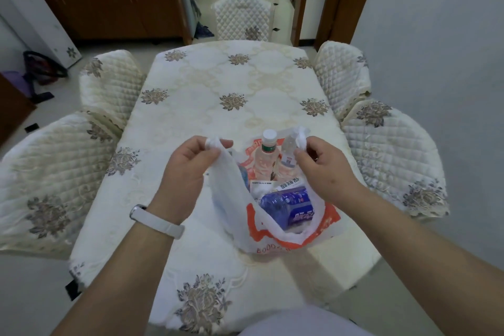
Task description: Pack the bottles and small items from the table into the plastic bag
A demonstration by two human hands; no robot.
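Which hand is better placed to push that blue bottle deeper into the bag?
Probably the right hand: it grips the plastic bag on the side nearest the blue bottle. The left hand is outside the bag's raised wall, farther off.

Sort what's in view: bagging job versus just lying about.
Job: plastic bag, left hand and right hand gripping its handles, blue bottle, white-capped bottle, small clear bottle, white box, table.
Lying about: quilted chairs, wristband.
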